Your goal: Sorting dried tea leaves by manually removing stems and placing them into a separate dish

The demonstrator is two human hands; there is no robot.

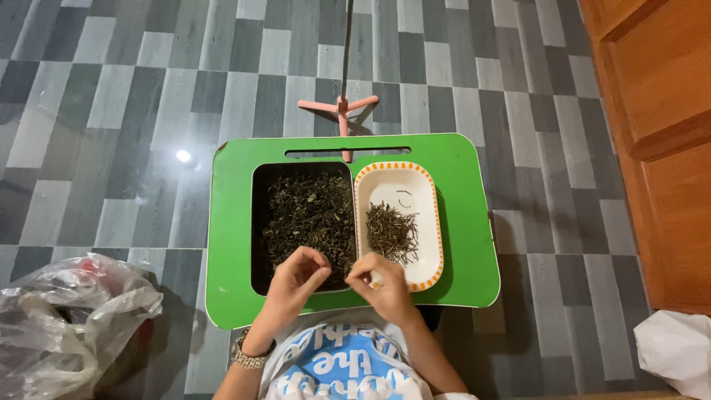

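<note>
A black tray [258,222] full of dark dried leaves sits on a small green table [459,222]. Beside it on the right lies a white dish with an orange-dotted rim [433,215] holding a small pile of thin dark stems [391,231]. My left hand [292,285] hovers over the near end of the black tray, fingers pinched together. My right hand [381,285] is at the near edge between tray and dish, fingers curled; whether it holds a small piece I cannot tell. A watch is on my left wrist [248,359].
A crumpled clear plastic bag [67,318] lies on the tiled floor at the left. A pink stand with a thin pole [341,104] is behind the table. A wooden door [659,133] is at the right, with a white bag [678,348] near it.
</note>
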